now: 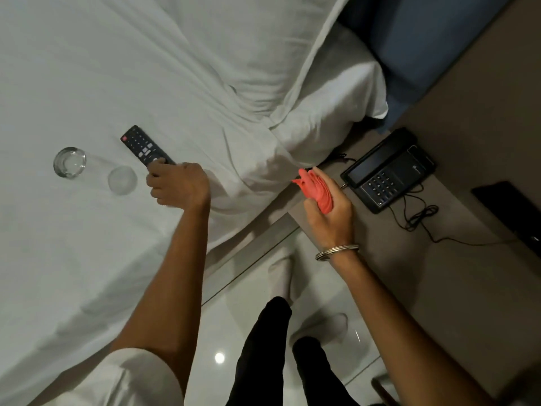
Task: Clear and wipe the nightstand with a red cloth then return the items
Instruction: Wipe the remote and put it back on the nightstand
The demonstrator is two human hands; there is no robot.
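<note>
A black remote control lies on the white bed, and my left hand grips its near end. A clear drinking glass lies on its side on the sheet just left of that hand. My right hand holds a bunched red cloth above the near corner of the brown nightstand. On the nightstand sits a black desk phone, right of the cloth, with its cord trailing toward me.
A white pillow hangs over the bed's corner next to the nightstand, with a blue headboard behind it. A dark flat object sits at the nightstand's right edge. My legs stand on a glossy tiled floor between bed and nightstand.
</note>
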